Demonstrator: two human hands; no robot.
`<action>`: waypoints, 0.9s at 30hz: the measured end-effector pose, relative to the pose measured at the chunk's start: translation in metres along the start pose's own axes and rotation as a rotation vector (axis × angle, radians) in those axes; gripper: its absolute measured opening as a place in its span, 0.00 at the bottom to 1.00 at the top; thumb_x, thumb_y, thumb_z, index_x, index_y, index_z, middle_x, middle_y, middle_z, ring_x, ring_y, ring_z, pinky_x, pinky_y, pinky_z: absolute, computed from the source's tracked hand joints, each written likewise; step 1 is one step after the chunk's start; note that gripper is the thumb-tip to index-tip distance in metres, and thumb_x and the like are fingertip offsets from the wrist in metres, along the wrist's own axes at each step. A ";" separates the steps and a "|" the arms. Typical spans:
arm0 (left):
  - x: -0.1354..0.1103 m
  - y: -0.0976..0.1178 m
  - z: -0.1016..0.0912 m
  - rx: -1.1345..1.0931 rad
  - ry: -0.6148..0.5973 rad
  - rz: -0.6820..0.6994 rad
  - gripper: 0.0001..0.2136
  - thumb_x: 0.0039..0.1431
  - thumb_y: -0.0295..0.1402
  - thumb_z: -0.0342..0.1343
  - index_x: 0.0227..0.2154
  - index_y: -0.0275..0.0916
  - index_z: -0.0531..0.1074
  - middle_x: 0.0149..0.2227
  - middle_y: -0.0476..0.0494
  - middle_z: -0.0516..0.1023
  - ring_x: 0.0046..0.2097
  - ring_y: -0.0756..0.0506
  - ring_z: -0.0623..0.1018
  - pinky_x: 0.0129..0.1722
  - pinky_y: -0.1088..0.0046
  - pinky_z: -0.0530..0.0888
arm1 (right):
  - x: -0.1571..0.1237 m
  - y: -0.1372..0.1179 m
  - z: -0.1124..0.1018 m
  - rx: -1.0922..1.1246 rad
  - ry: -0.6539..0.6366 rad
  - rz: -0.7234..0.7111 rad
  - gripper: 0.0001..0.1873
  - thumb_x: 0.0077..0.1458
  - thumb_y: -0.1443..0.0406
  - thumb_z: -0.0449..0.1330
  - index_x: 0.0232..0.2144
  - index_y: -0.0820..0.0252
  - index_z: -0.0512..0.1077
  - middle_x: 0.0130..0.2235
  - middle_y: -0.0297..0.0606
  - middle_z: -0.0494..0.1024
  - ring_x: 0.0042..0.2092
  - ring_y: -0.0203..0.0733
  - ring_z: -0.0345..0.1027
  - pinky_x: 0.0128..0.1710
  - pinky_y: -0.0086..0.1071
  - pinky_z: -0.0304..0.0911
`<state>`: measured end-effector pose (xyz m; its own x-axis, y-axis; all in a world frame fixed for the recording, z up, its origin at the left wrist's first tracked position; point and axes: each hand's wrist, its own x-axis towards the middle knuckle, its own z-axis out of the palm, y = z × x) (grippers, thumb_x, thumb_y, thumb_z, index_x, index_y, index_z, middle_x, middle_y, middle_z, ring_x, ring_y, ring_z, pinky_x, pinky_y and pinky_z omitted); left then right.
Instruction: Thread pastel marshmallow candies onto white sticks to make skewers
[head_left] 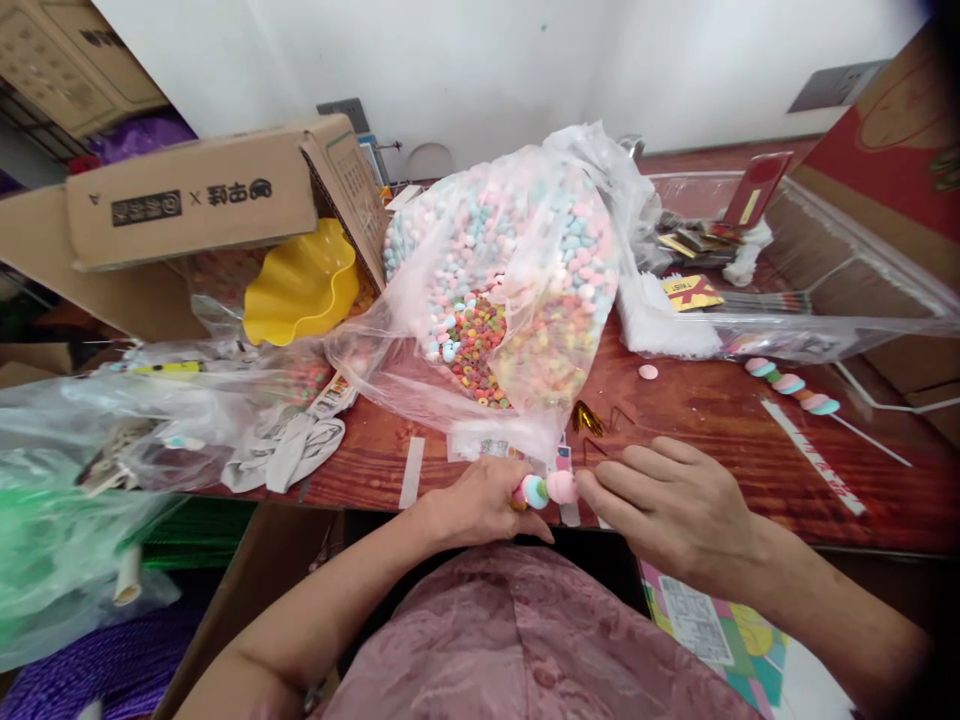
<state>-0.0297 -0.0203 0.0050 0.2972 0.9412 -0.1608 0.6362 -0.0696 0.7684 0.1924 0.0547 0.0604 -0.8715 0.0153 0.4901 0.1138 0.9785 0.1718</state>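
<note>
A candy skewer (535, 490) of pink and blue marshmallow-like pieces, with a green ring between them, lies crosswise close to my body. My left hand (484, 498) is closed around its left part. My right hand (671, 500) is curled shut at the right end, its fingertips against the pink piece; the stick and my right thumb are hidden. Just beyond my hands, a large clear plastic bag (517, 210) lies open, with pink and blue pieces and small coloured rings (480, 350) inside. A similar skewer (789, 385) with a white stick rests on the table to the right.
On the left stand a cardboard box (195, 205) with a yellow wavy bowl (304, 285) and a grey cloth (289, 450). A clear bin (847, 335) with packets is at the right. One pink piece (648, 372) and gold twist ties (587, 418) lie on the wooden table (675, 410).
</note>
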 end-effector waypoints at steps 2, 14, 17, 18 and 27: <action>0.002 -0.001 -0.001 -0.127 -0.019 -0.003 0.17 0.44 0.39 0.73 0.29 0.37 0.71 0.27 0.55 0.72 0.30 0.51 0.69 0.29 0.77 0.62 | -0.001 -0.002 -0.003 0.032 0.032 -0.036 0.08 0.64 0.72 0.51 0.42 0.65 0.70 0.30 0.36 0.74 0.30 0.39 0.58 0.32 0.37 0.45; 0.008 0.003 0.010 0.354 0.030 0.017 0.19 0.50 0.46 0.68 0.37 0.37 0.73 0.38 0.42 0.77 0.40 0.42 0.75 0.38 0.69 0.67 | -0.017 -0.002 -0.001 0.321 -0.335 0.305 0.11 0.51 0.78 0.52 0.27 0.58 0.65 0.24 0.31 0.72 0.24 0.36 0.59 0.29 0.35 0.42; 0.008 0.004 0.018 0.419 0.041 0.046 0.15 0.56 0.42 0.64 0.38 0.37 0.72 0.40 0.39 0.77 0.42 0.39 0.75 0.41 0.66 0.68 | -0.015 -0.006 -0.002 0.264 -0.394 0.430 0.10 0.50 0.77 0.53 0.27 0.58 0.65 0.23 0.31 0.73 0.22 0.36 0.58 0.28 0.36 0.38; 0.007 0.003 0.021 0.412 0.048 0.045 0.13 0.57 0.41 0.62 0.38 0.37 0.72 0.40 0.39 0.77 0.43 0.39 0.75 0.42 0.65 0.69 | -0.014 -0.009 -0.004 0.225 -0.406 0.458 0.10 0.49 0.77 0.53 0.27 0.58 0.66 0.23 0.31 0.73 0.22 0.36 0.58 0.28 0.36 0.38; 0.044 -0.018 0.040 -0.003 -0.079 0.042 0.11 0.48 0.46 0.61 0.30 0.46 0.76 0.28 0.50 0.75 0.33 0.44 0.71 0.35 0.69 0.67 | -0.029 -0.025 0.023 -0.124 -0.229 0.221 0.05 0.55 0.67 0.58 0.29 0.57 0.64 0.24 0.29 0.71 0.24 0.37 0.59 0.26 0.36 0.43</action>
<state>0.0010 0.0092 -0.0407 0.3784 0.9086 -0.1769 0.6203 -0.1070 0.7770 0.2037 0.0350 0.0223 -0.9021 0.2839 0.3249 0.3568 0.9143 0.1918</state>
